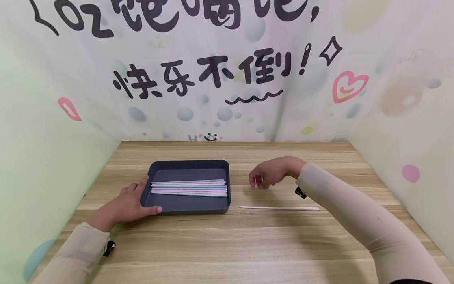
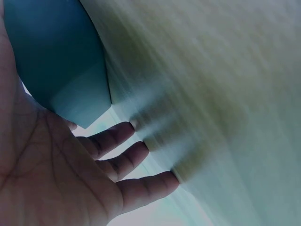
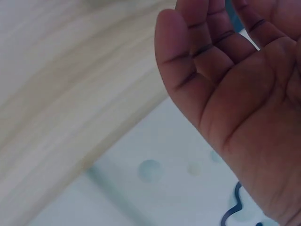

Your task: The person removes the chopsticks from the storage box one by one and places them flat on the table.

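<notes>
My left hand [image 1: 129,201] rests at the left end of a dark grey tray [image 1: 191,209], thumb along its front corner and index finger at its left rim. In the left wrist view the other fingers [image 2: 155,183] reach nearly straight down to the tabletop beside the tray's wall. Inside the tray lies a bundle of pastel chopsticks [image 1: 188,188], side by side and lengthwise. Right of the tray, my right hand [image 1: 271,172] hovers over the table, its fingers loosely bent around nothing. A single pale pink chopstick [image 1: 280,208] lies on the table in front of that hand.
The wooden table [image 1: 213,248] ends at a printed cloth backdrop [image 1: 213,114] with dark lettering. Pale walls [image 1: 408,130] close off both sides.
</notes>
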### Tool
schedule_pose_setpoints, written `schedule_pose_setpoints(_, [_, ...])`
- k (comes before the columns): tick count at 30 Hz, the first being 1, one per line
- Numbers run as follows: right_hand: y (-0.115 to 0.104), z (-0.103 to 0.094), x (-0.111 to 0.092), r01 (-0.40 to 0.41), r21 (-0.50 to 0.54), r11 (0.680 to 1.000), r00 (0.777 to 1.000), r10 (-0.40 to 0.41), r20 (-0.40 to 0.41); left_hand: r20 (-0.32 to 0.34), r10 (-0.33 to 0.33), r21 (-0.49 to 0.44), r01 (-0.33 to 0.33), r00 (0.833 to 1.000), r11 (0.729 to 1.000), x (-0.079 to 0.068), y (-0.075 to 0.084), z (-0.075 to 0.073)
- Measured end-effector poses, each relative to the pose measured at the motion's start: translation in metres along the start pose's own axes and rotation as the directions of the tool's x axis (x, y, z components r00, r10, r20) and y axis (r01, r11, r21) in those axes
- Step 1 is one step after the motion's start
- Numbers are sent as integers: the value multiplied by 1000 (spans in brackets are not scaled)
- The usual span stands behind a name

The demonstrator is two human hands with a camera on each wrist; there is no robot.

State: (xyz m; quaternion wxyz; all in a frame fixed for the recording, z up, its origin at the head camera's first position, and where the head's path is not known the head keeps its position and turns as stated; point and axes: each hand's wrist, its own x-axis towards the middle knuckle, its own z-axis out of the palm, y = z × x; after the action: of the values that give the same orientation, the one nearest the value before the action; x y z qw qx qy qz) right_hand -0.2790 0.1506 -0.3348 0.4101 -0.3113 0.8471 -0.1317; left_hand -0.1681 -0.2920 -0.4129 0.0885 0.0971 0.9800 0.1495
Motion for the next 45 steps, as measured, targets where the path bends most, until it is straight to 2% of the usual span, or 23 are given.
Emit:
schedule_pose_setpoints(9, [-30, -11, 22, 82, -80, 993, 996, -84, -20, -7, -1, 13, 1, 1000, 1000, 1, 0, -1])
schedule_pose_setpoints(20, [-61, -21, 52, 175, -209, 962, 983, -184, -24, 0, -4, -2, 4, 1000, 1000, 0, 1, -1])
schedule_pose_setpoints(28, [-75, -26, 71, 172, -244, 954, 979, -193, -63, 9, -7, 5, 6, 1000, 1000, 1, 1, 0])
schedule_pose_setpoints(36, [-87, -28, 91, 225, -181, 957, 963, -247, -107, 1, -5, 4, 5, 1000, 1000, 0, 1, -1])
schedule_pose_setpoints(45, [-94, -17, 120, 283, -88, 955, 938, -295, -181, 13, -14, 2, 14, 1000, 1000, 1, 2, -1])
